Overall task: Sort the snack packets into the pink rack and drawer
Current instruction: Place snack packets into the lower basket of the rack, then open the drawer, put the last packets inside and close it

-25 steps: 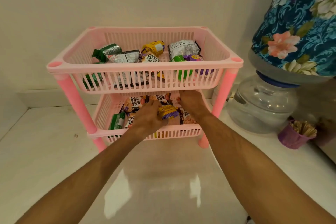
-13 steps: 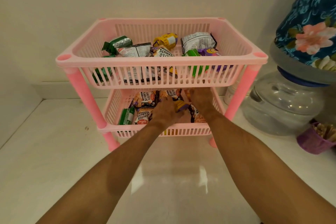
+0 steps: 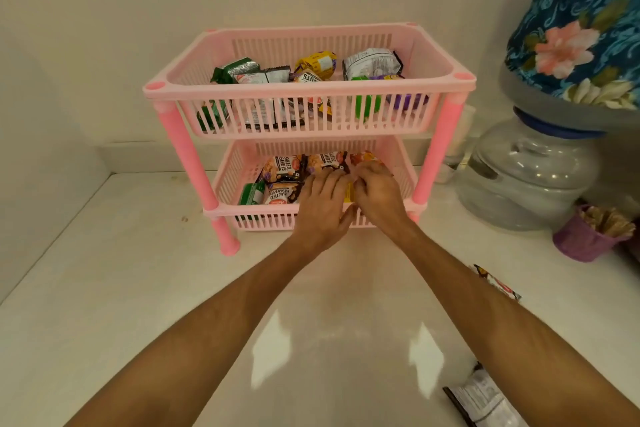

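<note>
The pink rack [image 3: 311, 88] stands on the white counter with two slatted baskets. Its top basket holds several snack packets [image 3: 372, 64] in green, yellow, silver and purple. In the lower basket [image 3: 263, 221] lie salted-peanut packets [image 3: 284, 168] and a green packet [image 3: 252, 194]. Both my hands reach into the lower basket's right half. My left hand [image 3: 323, 204] and my right hand [image 3: 377, 196] are pressed close together, with a yellow packet [image 3: 349, 193] showing between them. The rest of that packet is hidden under my fingers.
A clear water jar [image 3: 526, 177] with a floral cover [image 3: 581, 28] stands right of the rack. A purple cup of sticks [image 3: 585, 239] sits near it. Two loose packets [image 3: 498, 284] [image 3: 481, 399] lie on the counter at the right. Walls close in behind and at the left.
My hands have drawn together at the front right of the lower basket, and the yellow packet now sits between them. The view has pulled back, showing loose packets on the counter.
</note>
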{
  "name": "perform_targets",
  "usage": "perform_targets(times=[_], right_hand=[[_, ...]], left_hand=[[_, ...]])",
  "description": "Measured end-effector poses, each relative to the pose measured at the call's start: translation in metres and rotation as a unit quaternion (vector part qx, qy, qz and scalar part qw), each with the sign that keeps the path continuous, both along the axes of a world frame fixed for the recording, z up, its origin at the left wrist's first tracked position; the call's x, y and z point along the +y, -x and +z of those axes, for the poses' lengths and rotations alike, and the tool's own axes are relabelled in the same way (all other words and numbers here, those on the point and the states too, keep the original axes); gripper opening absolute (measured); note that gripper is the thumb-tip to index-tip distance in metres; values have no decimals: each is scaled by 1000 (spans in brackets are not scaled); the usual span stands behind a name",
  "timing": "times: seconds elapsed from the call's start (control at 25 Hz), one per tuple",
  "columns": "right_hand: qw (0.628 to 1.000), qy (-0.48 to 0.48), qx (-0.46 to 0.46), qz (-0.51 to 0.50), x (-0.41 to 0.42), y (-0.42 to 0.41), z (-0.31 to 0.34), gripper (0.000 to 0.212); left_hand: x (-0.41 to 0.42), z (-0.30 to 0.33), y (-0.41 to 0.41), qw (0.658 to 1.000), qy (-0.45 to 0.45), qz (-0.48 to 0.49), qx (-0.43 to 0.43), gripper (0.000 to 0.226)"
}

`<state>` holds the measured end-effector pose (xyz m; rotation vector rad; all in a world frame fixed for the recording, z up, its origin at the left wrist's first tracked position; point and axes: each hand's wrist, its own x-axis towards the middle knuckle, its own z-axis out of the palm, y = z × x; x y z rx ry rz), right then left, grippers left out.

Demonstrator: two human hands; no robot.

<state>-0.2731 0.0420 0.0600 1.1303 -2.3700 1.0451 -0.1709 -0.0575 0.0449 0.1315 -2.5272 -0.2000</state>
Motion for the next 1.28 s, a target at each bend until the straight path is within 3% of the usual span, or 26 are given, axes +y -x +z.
perform_targets(times=[0.16,0.68,1.04,1.16,1.28], right_hand=[[999,4,36,28,51,-35,-12,16],[996,-83,9,3,254,-87,-72,10],[996,-88,2,-35,370,-148,-89,17],[996,-79,26,-28,402,-178,-95,7],[996,-88,14,-1,432,-206,-113,18]], left_hand=[[28,-30,-29,999,1,-33,24,55],[146,-86,-91,990,-42,-50,-123,54],[229,-110,-151,988,-135,0,-81,50],[258,-118,-171,986,-142,7,-87,47],[284,-123,-190,988,-126,-13,-88,43]])
